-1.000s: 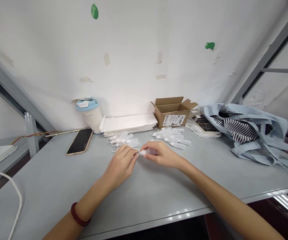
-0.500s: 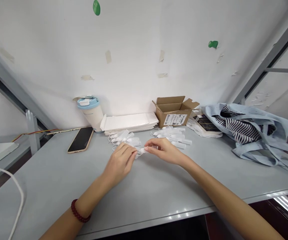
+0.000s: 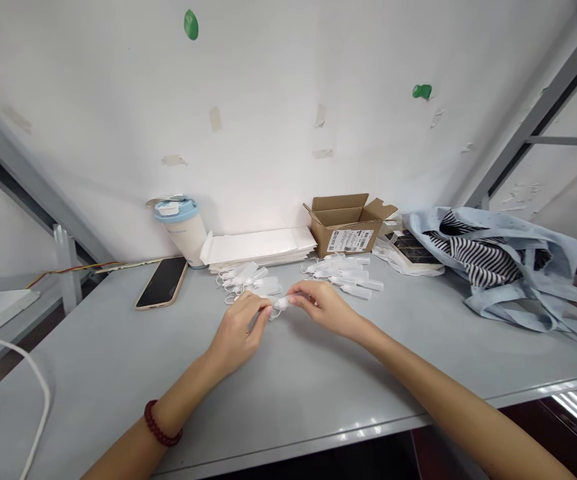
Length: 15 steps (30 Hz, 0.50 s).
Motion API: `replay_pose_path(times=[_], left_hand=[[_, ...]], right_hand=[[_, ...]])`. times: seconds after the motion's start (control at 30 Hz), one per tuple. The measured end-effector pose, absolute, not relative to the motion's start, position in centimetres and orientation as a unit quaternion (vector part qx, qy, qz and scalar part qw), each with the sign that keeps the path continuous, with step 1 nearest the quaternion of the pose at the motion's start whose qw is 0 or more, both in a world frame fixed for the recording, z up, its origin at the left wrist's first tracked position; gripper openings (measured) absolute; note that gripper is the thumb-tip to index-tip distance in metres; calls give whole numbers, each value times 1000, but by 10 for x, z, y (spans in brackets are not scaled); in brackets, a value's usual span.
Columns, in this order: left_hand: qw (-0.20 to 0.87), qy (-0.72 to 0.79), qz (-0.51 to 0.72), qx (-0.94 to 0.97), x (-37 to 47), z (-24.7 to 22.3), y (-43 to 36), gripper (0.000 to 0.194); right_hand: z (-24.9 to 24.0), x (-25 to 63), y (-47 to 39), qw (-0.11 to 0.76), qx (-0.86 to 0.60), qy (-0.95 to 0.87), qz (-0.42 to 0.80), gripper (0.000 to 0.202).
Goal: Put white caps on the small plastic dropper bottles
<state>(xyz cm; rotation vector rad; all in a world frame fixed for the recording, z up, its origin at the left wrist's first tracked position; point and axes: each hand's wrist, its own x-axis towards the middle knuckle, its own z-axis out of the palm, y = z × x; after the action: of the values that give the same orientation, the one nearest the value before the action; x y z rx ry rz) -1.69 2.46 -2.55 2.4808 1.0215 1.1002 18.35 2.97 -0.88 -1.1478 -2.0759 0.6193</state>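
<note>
Thumb-and-finger pinch on both sides: we see left hand (image 3: 235,333) and right hand (image 3: 325,311) closed on opposite ends of one small white bottle (image 3: 281,304), over the grey table (image 3: 288,400). Fingers hide much of it. We log left pile (image 3: 249,275) and right pile (image 3: 351,272) of bottles just beyond, open carton (image 3: 322,233) behind.

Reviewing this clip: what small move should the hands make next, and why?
Probably the left hand should draw the thin white loop snug while the right hand steadies the small white piece. The loop bows out beside that piece, in the gap between the two hands, and the left one is pinched right next to it.
</note>
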Motion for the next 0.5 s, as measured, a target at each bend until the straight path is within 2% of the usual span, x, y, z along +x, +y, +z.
replay_pose_path(times=[0.2,0.5], left_hand=[[102,342,386,851,-17,-24,24,15],[77,349,390,848,-17,-25,28,12]], right_hand=[[-13,182,29,344,-427,-807,219,24],[-13,185,31,352,-413,-829,133,20]])
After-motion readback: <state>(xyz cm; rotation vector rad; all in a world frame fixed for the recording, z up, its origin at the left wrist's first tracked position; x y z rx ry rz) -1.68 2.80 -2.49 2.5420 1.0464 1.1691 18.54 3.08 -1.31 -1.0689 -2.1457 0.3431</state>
